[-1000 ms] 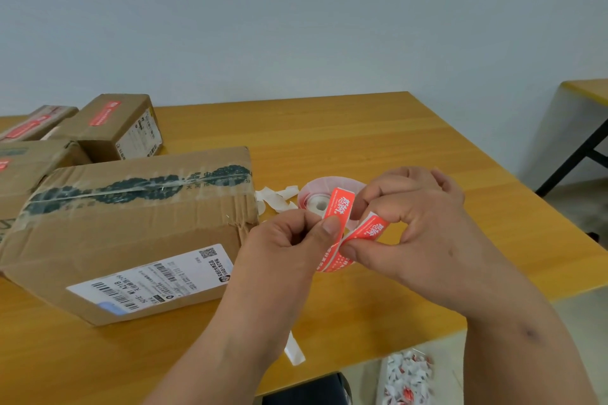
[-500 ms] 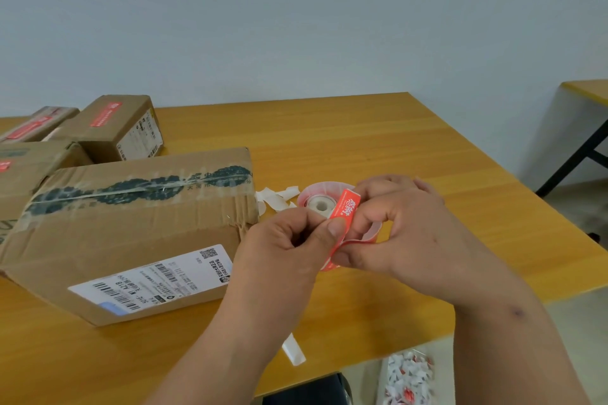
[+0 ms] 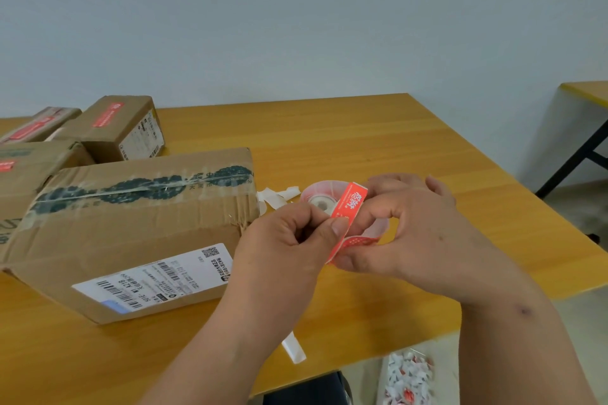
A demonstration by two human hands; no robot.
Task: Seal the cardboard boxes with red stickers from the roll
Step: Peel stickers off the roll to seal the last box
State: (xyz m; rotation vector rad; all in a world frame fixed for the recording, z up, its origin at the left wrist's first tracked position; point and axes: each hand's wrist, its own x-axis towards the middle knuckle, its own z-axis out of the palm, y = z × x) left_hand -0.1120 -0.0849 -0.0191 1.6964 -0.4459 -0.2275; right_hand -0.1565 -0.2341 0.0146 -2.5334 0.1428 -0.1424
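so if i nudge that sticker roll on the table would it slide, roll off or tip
The sticker roll lies flat on the table, so it would probably slide, not roll or tip. It looks like a thin paper winding, likely light. The red sticker both hands pinch curves loosely, so its tail may drag along.

Both bare forearms reach forward from the bottom edge and meet near the middle. The left hand (image 3: pixel 289 240) has its fingers curled in, thumb tip pressed forward against the forefinger in a pinching grip. The right hand (image 3: pixel 418 227) faces it, fingers arched over, thumb low and pinching too; the fingertips nearly touch.
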